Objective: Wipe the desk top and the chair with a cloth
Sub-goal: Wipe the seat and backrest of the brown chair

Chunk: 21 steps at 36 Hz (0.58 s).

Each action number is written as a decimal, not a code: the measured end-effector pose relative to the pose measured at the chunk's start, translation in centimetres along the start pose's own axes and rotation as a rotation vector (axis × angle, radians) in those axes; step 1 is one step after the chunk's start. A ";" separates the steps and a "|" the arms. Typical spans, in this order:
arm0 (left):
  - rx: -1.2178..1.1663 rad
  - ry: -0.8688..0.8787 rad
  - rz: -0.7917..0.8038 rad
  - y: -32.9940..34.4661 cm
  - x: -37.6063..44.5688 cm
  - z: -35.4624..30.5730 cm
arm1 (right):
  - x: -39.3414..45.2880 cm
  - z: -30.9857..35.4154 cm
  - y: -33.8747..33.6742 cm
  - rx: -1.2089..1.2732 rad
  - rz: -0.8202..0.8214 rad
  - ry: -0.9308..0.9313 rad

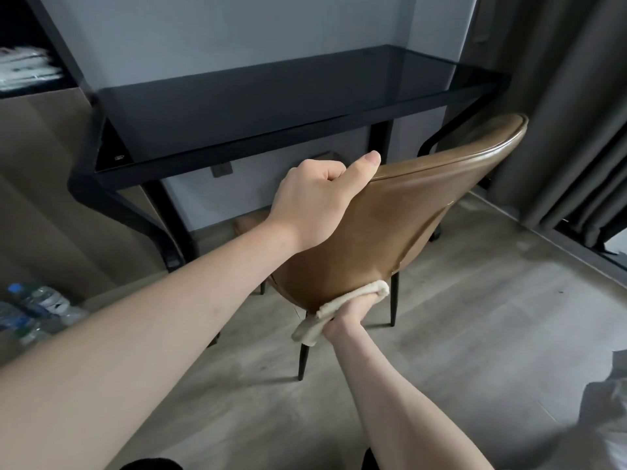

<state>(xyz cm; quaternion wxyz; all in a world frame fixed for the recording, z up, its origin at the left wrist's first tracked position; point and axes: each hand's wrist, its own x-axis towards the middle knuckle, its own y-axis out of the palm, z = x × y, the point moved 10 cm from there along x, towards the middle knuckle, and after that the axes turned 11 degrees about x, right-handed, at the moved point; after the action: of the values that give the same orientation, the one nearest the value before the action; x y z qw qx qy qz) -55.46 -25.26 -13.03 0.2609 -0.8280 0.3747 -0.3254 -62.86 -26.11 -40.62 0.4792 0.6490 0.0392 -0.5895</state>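
A brown leather chair [400, 218] with thin black legs stands in front of me, its back turned toward me and tilted. My left hand [315, 201] grips the top left edge of the backrest, thumb lying along the rim. My right hand [353, 312] holds a beige cloth [339, 308] pressed against the lower edge of the backrest's rear side. Behind the chair stands the desk [271, 106], a dark glass top on a black frame, with nothing on it.
Several plastic water bottles [30, 310] lie on the floor at the left. A shelf with folded white items [27, 67] is at the upper left. Grey curtains [570, 106] hang on the right. White fabric [604, 425] shows at the lower right. The floor is wood.
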 end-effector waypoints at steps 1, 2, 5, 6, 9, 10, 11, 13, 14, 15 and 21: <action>-0.004 -0.001 0.000 -0.1 0.0 -0.1 | -0.1 0.2 -0.2 -0.039 -0.030 -0.009; -0.006 -0.001 0.001 -0.2 0.0 -0.2 | -0.3 0.6 -0.2 -0.013 -0.028 -0.027; -0.005 0.004 0.011 -0.4 -0.2 -0.5 | -0.6 1.4 0.5 -0.029 0.043 -0.061; -0.005 0.003 0.015 -0.5 -0.3 -0.5 | -0.9 2.0 0.4 -0.079 0.045 -0.092; -0.016 -0.011 0.035 -0.5 -0.6 -0.4 | -2.6 4.4 0.0 -0.214 0.053 -0.189; -0.016 -0.016 0.043 -0.5 -0.7 -0.5 | -3.4 5.6 0.4 -0.252 0.086 -0.242; -0.014 -0.022 0.049 -0.6 -0.8 -0.5 | -4.4 6.5 0.9 -0.268 0.134 -0.280; -0.004 -0.027 0.057 -0.7 -1.1 -0.5 | -6.0 8.6 2.2 -0.360 0.212 -0.382; 0.004 -0.030 0.060 -0.8 -1.3 -0.5 | -7.2 9.6 3.2 -0.379 0.260 -0.417; 0.012 -0.036 0.065 -0.8 -1.4 -0.5 | -8.1 10.8 4.3 -0.419 0.289 -0.472; 0.025 -0.048 0.112 -1.6 -1.8 -0.4 | -13.4 15.1 8.3 -0.515 0.377 -0.727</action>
<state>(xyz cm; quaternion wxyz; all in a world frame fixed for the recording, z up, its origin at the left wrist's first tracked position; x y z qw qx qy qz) -55.91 -23.01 -12.27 0.2978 -0.8101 0.4100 -0.2949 -72.75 -33.74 -22.71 0.7056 0.2567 -0.1045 -0.6522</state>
